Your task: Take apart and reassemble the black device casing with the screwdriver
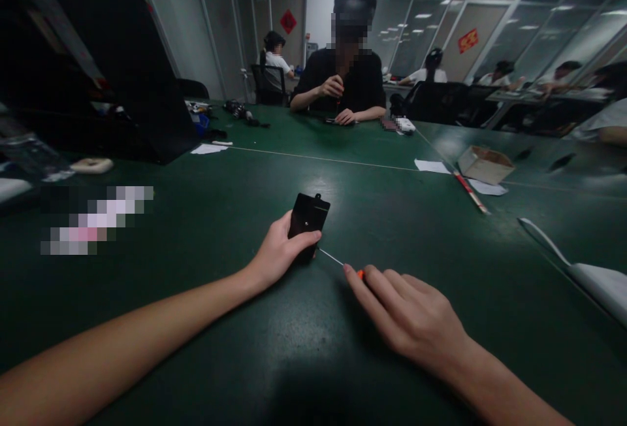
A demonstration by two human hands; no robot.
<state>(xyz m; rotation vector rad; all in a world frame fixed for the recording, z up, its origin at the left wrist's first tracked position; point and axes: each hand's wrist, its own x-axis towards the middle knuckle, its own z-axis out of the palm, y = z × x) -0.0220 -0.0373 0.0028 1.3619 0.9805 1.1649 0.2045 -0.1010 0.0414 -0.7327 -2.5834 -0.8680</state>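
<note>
My left hand (288,243) is closed around a flat black rectangular case (309,213), its thumb lying across the front. The case has a small tab with a hole at its top edge and one bright dot, perhaps a screw, on its face. In my right hand (409,302) is a screwdriver (332,257) with a thin metal shaft; a bit of its orange handle shows between the fingers. The shaft's tip meets the lower right edge of the case, though the exact contact spot is too small to make out.
Across the green table (206,204) a person in black (337,80) works with both hands. A cardboard box (484,164) and papers lie to the right. A large black panel (122,73) rises at the left. A white object with a strap (600,285) sits near the right edge.
</note>
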